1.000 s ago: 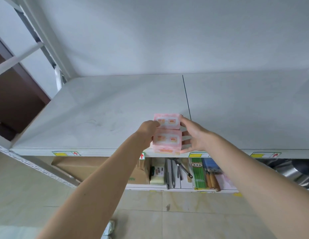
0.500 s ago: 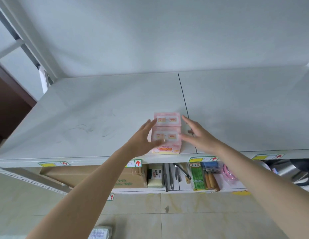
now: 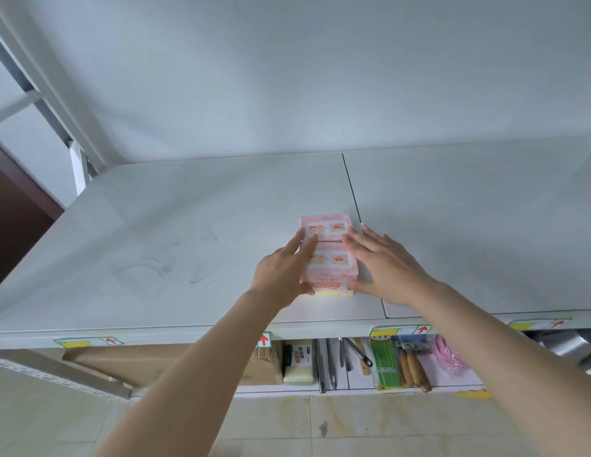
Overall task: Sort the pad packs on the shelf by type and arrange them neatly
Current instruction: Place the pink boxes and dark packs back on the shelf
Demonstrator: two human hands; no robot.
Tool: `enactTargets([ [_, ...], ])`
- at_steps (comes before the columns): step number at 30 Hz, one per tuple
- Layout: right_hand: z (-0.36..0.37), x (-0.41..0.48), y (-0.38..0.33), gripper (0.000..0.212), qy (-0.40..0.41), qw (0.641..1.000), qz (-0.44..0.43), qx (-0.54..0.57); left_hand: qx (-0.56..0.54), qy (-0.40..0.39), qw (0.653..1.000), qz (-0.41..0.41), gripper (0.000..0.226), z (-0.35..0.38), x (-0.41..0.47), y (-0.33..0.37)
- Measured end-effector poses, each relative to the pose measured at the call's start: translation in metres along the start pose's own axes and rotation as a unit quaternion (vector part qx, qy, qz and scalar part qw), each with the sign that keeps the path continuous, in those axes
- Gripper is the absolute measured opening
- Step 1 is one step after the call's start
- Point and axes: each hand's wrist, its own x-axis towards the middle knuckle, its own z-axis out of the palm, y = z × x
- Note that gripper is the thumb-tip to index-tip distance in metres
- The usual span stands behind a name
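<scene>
White metal shelf (image 3: pixel 175 245), upper tier, against a plain pale wall; surface bare apart from one item.

Item: pink pad packs (image 3: pixel 327 255), seemingly two alike, set end to end as one block just left of the shelf's centre seam (image 3: pixel 353 196), towards the front edge. Long axis runs front to back, far end pointing at the wall, printed faces up, label end towards the person.

Left hand (image 3: pixel 282 275): flat against the block's left side, fingers straight and together, gripping nothing. Right hand (image 3: pixel 386 262): flat against the right side, fingers spread and extended, likewise gripping nothing. Both appear to be squaring the block.

Risk: uneven pressure from one palm would likely skew the block off the seam line or split the two packs apart; a push towards the person could slide it off the front edge.

Below the block, lower tier: cardboard box (image 3: pixel 139 364), sponge pack (image 3: pixel 299 364), metal tongs (image 3: pixel 323 364), green straws pack (image 3: pixel 386 364), pink bag (image 3: pixel 449 354), steel pot (image 3: pixel 564 347). No other pad packs in view.
</scene>
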Motion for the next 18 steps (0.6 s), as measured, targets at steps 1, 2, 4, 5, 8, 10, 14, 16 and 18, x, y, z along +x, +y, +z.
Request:
enactTargets([
  [1,-0.001,0.006,0.003,0.081,0.001,1.0,0.003,-0.002,0.007,0.0,1.0,-0.002,0.091,-0.001,0.006,0.001],
  [2,-0.003,0.012,0.006,0.08,0.004,1.0,0.004,-0.005,0.007,0.001,1.0,-0.005,0.091,-0.003,0.013,0.002],
  [4,-0.005,0.024,0.011,0.078,0.018,1.0,0.004,-0.005,-0.002,0.01,1.0,-0.012,0.09,-0.006,0.025,0.0],
  [5,-0.007,0.03,0.013,0.078,0.024,1.0,0.005,-0.001,-0.004,0.015,1.0,-0.016,0.09,-0.009,0.031,-0.002],
  [8,-0.01,0.046,0.016,0.078,0.028,1.0,0.004,0.008,0.0,0.019,1.0,-0.021,0.089,-0.014,0.045,-0.004],
  [10,-0.014,0.056,0.019,0.079,0.025,1.0,0.003,0.007,0.0,0.025,0.999,-0.023,0.087,-0.015,0.055,-0.005],
  [14,-0.023,0.068,0.024,0.078,0.004,1.0,0.009,0.024,-0.007,0.023,0.999,-0.032,0.088,-0.013,0.074,-0.009],
  [16,-0.027,0.071,0.026,0.077,-0.007,1.0,0.011,0.026,0.011,0.028,0.999,-0.03,0.088,-0.015,0.081,-0.009],
  [18,-0.03,0.075,0.027,0.077,-0.019,1.0,0.01,0.02,0.046,0.031,0.998,-0.028,0.089,-0.017,0.086,-0.01],
])
